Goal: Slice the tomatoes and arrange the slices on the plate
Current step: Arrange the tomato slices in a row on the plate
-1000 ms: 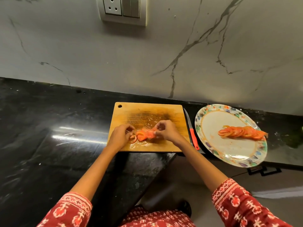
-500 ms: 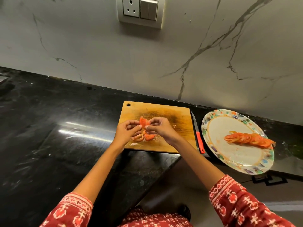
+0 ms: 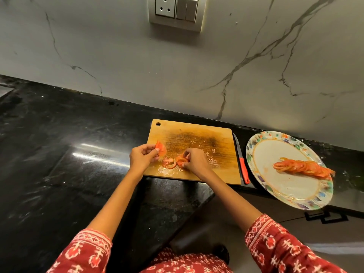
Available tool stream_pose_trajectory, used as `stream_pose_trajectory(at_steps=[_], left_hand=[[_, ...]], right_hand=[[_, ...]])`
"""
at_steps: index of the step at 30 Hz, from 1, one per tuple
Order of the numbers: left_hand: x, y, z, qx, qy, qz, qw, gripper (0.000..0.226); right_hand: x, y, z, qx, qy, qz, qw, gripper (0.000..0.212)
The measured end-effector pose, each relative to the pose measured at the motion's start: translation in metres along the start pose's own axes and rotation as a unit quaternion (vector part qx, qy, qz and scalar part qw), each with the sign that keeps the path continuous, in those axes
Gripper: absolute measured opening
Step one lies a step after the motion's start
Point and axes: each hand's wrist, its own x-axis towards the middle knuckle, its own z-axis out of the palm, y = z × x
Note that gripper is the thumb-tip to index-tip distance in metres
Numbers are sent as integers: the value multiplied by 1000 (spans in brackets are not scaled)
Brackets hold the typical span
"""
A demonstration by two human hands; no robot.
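Note:
A wooden cutting board (image 3: 197, 134) lies on the black counter. My left hand (image 3: 140, 157) pinches a tomato slice (image 3: 161, 149) lifted above the board's left side. My right hand (image 3: 196, 161) pinches other slices (image 3: 181, 160) at the board's front. A loose tomato slice (image 3: 169, 163) lies flat between my hands. To the right stands a white plate with a coloured rim (image 3: 262, 186), holding a fanned row of tomato slices (image 3: 303, 167).
A knife with a red handle (image 3: 243, 170) lies between board and plate, blade pointing to the wall. The counter's front edge cuts back just below the board. A marbled wall with a socket and switches (image 3: 176, 11) rises behind. The plate overhangs the counter edge.
My hands have parted: the left one has drawn one slice off to the left, while the right stays on the remaining slices. The camera has shifted a little.

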Motion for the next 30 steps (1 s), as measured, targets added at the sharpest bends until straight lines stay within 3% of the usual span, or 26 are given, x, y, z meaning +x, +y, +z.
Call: stream_pose_trajectory(at_steps=[15, 19, 26, 30], left_hand=[[-7, 5, 11, 19, -23, -6, 1000, 16], [-6, 7, 20, 32, -35, -2, 999, 19], [-11, 11, 46, 28, -84, 4, 996, 18], [-11, 12, 74, 30, -123, 3, 992, 17]], right_hand=[[-5, 19, -20, 101, 39, -37, 993, 6], [-5, 27, -30, 148, 37, -13, 988, 19], [-20, 57, -58, 366, 21, 28, 930, 12], [-35, 94, -75, 390, 45, 38, 919, 13]])
